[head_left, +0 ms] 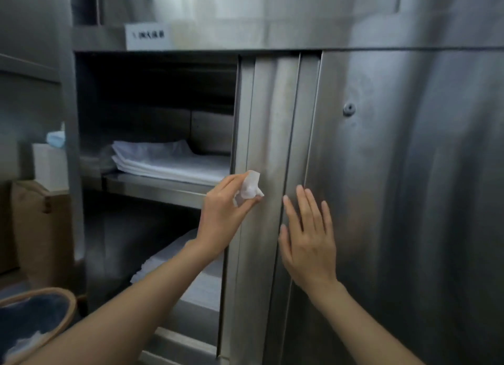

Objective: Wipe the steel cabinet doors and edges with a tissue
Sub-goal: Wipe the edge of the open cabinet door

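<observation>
Your left hand (226, 212) pinches a crumpled white tissue (249, 188) and presses it on the edge of the steel sliding door (268, 152). Your right hand (308, 236) lies flat on the next steel door (409, 173), fingers straight and spread. White folded sheets (169, 160) sit on the shelf (152, 184) inside the open cabinet.

Dim steel-walled room: cardboard box (35, 228) at left, round basket (32, 321) on the floor.

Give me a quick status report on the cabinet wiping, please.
Left hand pinches tissue at door edge. Right hand flat on door. Nothing blocking.
</observation>
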